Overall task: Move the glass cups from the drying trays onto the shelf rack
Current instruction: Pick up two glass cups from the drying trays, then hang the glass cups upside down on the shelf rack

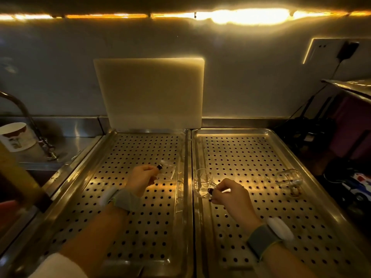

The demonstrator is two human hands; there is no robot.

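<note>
Near ends of both perforated drying trays [188, 217] cut off by the bottom edge, glass cup [167, 171] on the left tray too faint to outline, tap [24, 117] left of the trays cropped, dark clutter [313, 129] right of them indistinct

Both forearms extended forward, wrists banded. Left hand [140, 180] and right hand [230, 194]: fingers curled, each in pinch grip, palms down.

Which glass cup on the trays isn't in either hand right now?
The glass cup at the right tray's right side. The left hand holds one on the left tray; the right hand holds another.
</note>
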